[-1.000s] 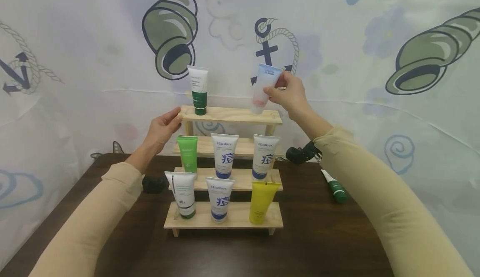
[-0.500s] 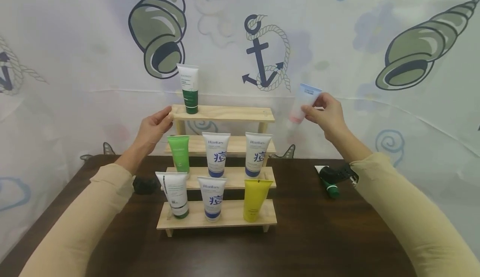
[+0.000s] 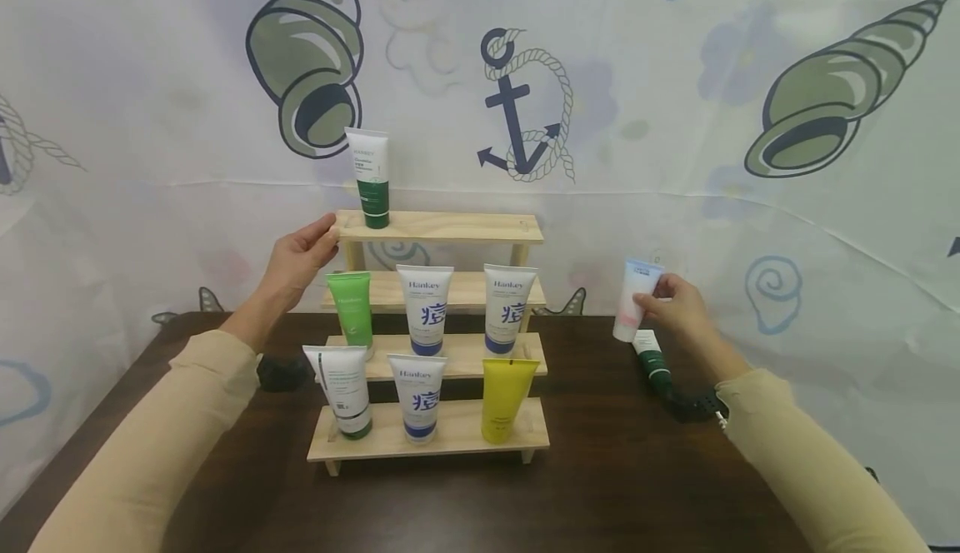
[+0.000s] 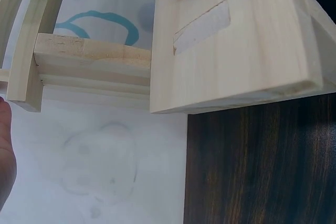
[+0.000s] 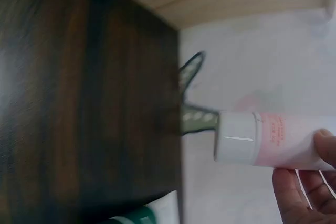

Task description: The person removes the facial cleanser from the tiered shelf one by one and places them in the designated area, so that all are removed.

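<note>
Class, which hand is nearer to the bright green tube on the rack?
Left. The left hand holds the top shelf, up and left of the bright green tube; the right hand is farther, right of the rack.

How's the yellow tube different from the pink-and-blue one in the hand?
The yellow tube is nearly all yellow; the pink-and-blue tube is blue at the top and has a white cap. The yellow tube stands on the bottom shelf; the pink-and-blue tube is in the right hand. Both have their flat end up.
</note>
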Motion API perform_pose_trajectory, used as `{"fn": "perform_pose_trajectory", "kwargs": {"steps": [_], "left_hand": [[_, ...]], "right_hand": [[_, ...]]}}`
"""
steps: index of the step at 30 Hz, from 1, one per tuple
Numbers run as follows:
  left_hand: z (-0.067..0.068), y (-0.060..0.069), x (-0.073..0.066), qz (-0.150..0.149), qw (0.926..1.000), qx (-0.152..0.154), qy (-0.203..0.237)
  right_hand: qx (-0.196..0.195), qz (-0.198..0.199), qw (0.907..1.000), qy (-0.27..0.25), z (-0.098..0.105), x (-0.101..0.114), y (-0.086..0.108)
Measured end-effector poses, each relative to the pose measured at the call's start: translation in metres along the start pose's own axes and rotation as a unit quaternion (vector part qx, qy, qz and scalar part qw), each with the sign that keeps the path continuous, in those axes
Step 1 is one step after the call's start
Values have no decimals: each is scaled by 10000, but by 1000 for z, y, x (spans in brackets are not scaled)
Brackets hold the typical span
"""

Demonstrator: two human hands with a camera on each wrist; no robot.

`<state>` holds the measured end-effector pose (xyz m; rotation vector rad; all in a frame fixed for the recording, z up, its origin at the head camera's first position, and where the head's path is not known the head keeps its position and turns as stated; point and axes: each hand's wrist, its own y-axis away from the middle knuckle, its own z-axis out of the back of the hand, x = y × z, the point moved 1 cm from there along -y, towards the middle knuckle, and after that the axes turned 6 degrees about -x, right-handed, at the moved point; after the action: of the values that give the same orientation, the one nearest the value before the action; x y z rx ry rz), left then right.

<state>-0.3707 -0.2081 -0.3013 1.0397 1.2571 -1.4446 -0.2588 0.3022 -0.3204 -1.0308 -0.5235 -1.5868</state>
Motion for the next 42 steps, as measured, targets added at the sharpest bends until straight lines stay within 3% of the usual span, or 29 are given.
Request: {"fn": "perform_pose_trajectory", "kwargs": {"steps": [10,18,28,42], "left_hand": [[0,1,-1,-10,9999,-16,107],[0,1,0,-64,9998,-21,179],[0,1,0,-149,9999,-27,69],[-1,5,-1,-141,9999,-41,26]], "right_hand": [[811,-683,9939,303,-19,-53,-5],[1145,-930,9890,148,-29,-71,-8],[1173,-1255,9844,378,-39,-79,-13],[1069,-1372,9827,634,-47,-82,-13]]}}
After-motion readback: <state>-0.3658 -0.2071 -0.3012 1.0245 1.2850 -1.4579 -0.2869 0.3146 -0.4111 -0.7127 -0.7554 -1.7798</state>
